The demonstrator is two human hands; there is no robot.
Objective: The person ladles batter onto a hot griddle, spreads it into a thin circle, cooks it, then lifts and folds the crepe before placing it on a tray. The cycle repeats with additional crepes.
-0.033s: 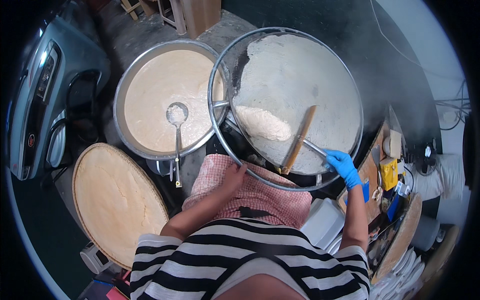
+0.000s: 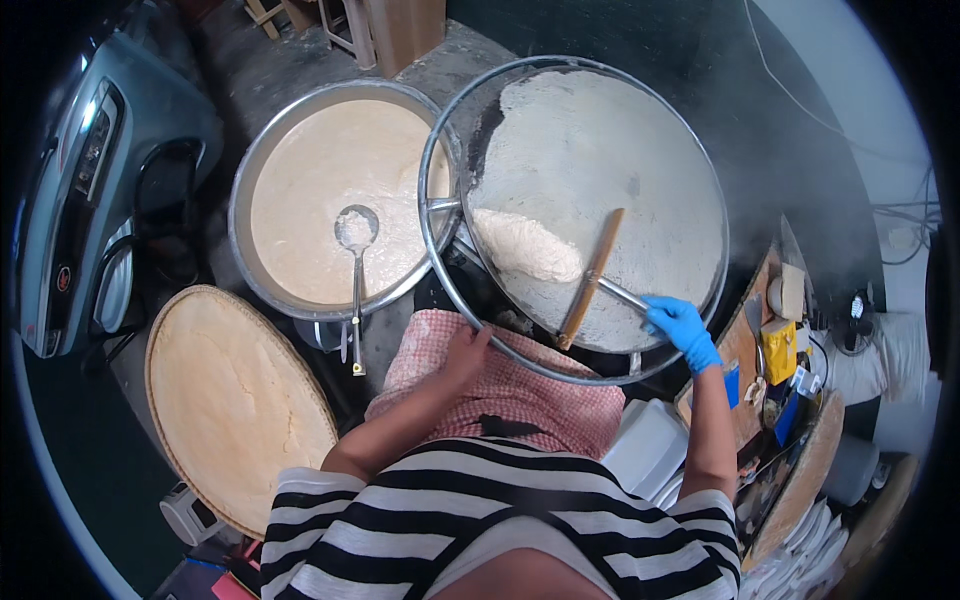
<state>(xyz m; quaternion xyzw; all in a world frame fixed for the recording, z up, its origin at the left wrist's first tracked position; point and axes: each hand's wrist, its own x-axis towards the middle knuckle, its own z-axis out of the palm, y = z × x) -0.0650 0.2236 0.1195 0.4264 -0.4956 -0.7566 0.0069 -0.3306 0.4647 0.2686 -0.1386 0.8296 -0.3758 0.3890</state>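
My gloved right hand (image 2: pixel 682 332) is closed around the metal handle of a T-shaped batter spreader (image 2: pixel 594 275) with a wooden blade. The blade lies on a large round griddle (image 2: pixel 665 220), just right of a thick mound of pale batter (image 2: pixel 525 248). A thin, pale layer coats most of the griddle; dark surface shows at its upper left. My bare left hand (image 2: pixel 468 354) is closed at the near edge of the metal ring (image 2: pixel 447 268) around the griddle; its fingertips are partly hidden.
Left of the griddle, a wide metal basin (image 2: pixel 243 225) of batter holds a ladle (image 2: pixel 357 265). A round woven tray (image 2: pixel 150 385) with pale sheets stands lower left. A scooter (image 2: pixel 95 170) is farther left. A cluttered wooden board (image 2: pixel 742 400) lies right. Steam hangs at the upper right.
My right hand and the spreader have shifted slightly left, bringing the wooden blade closer to the batter mound. My left hand stays at the ring.
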